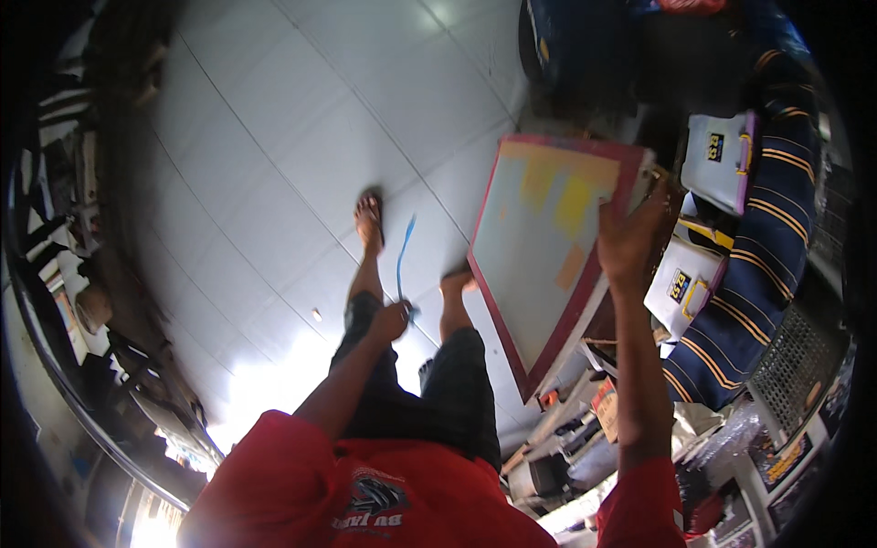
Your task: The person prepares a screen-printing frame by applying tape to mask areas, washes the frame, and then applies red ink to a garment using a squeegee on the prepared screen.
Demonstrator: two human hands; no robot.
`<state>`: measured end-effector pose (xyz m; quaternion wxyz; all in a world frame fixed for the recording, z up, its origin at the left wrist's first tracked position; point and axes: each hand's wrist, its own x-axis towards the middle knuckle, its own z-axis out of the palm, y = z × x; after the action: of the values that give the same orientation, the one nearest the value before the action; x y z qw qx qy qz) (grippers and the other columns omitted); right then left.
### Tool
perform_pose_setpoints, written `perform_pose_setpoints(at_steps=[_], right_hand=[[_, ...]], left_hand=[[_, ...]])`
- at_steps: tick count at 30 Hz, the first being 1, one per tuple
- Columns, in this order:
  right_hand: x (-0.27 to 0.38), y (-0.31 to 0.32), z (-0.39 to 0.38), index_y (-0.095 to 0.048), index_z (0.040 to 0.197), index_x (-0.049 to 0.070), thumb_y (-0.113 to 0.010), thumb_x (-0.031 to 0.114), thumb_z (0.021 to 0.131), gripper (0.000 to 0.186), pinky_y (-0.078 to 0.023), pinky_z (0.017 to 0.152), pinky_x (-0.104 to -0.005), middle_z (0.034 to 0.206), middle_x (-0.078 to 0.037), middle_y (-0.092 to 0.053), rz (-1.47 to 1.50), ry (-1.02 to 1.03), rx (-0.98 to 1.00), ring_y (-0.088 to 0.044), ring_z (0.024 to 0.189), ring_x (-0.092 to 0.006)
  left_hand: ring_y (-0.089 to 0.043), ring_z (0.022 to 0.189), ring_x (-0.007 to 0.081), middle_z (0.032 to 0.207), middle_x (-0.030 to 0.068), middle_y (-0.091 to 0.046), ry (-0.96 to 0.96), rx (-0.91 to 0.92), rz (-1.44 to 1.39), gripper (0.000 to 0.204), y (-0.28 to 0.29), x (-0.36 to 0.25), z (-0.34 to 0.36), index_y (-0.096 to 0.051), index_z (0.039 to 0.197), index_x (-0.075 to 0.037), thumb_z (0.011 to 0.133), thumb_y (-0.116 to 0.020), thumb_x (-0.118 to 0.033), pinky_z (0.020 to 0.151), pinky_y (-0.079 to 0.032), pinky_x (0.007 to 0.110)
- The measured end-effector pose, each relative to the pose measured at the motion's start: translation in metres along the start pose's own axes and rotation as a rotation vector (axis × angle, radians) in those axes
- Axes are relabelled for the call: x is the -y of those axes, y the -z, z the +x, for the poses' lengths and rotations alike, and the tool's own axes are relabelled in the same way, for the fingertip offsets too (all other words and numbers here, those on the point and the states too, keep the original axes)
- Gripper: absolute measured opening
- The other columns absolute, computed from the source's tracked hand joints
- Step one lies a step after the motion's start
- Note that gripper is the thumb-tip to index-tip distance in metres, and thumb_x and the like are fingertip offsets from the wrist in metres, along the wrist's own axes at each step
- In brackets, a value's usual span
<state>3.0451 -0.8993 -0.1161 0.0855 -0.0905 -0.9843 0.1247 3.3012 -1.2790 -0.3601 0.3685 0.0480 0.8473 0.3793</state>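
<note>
My right hand is closed on the upper right edge of a screen-printing frame, which hangs tilted at my right side. The frame has a maroon border and a pale panel with yellow and orange patches. Its lower corner points toward me. In front of my thighs, my left hand is closed around a thin blue strip, whose long end sticks up and away from me. A short bit of blue also shows beside the fingers.
Two pale plastic boxes with coloured latches, a far one and a nearer one, stand at right beside a dark blue striped cloth. Clutter fills the lower right. A dark rack lines the left. Grey tiles cover the floor.
</note>
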Motion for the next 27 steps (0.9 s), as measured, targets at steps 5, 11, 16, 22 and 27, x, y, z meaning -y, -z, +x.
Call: perform_pose_setpoints(at_steps=[5,11,16,22,27], right_hand=[[0.034,0.003,-0.003,-0.043,0.118,-0.008,-0.063,0.012,0.075,0.052,-0.034,0.095,-0.0435,0.114,-0.029,-0.047,0.292,-0.446,0.203,-0.044,0.110,-0.0420],[0.082,-0.002,-0.092,-0.040,0.119,-0.009,-0.062,0.013,0.075,0.053,-0.033,0.097,-0.0444,0.114,-0.030,-0.046,0.327,-0.262,-0.023,-0.044,0.108,-0.0444],[0.178,0.123,-0.164,-0.043,0.125,-0.003,-0.059,0.003,0.076,0.051,-0.037,0.097,-0.0410,0.118,-0.025,-0.050,0.543,-0.228,0.008,-0.046,0.112,-0.0405],[0.243,0.170,-0.251,-0.050,0.118,-0.002,-0.060,-0.002,0.071,0.048,-0.039,0.096,-0.0392,0.117,-0.023,-0.053,0.609,0.047,0.010,-0.050,0.111,-0.0374],[0.292,0.210,-0.290,-0.055,0.113,0.002,-0.059,-0.001,0.072,0.041,-0.045,0.090,-0.0384,0.116,-0.017,-0.056,0.642,0.413,0.147,-0.054,0.105,-0.0328]], left_hand=[[-0.053,0.109,0.0365,0.125,0.0227,-0.048,-0.042,0.371,0.170,0.063,0.081,-0.097,-0.037,-0.043,0.126,0.000,0.082,-0.063,-0.040,0.092,-0.043,0.041],[-0.060,0.089,0.0317,0.108,0.0181,-0.057,0.044,0.023,-0.093,0.054,0.219,-0.176,0.007,-0.057,0.106,0.000,0.088,-0.049,-0.050,0.081,-0.046,0.040],[-0.053,0.101,0.0277,0.117,0.0183,-0.049,0.461,0.353,-0.615,0.084,0.330,-0.260,-0.010,-0.041,0.124,0.004,0.080,-0.045,-0.068,0.082,-0.044,0.043],[-0.051,0.099,0.0251,0.122,0.0205,-0.041,0.535,0.387,-0.724,0.115,0.341,-0.268,-0.064,-0.012,0.140,0.006,0.069,-0.053,-0.075,0.079,-0.047,0.043],[-0.054,0.098,0.0170,0.110,0.0043,-0.056,0.654,0.377,-0.792,0.060,0.347,-0.244,-0.157,-0.051,0.115,-0.011,0.079,-0.058,-0.057,0.083,-0.046,0.038]])
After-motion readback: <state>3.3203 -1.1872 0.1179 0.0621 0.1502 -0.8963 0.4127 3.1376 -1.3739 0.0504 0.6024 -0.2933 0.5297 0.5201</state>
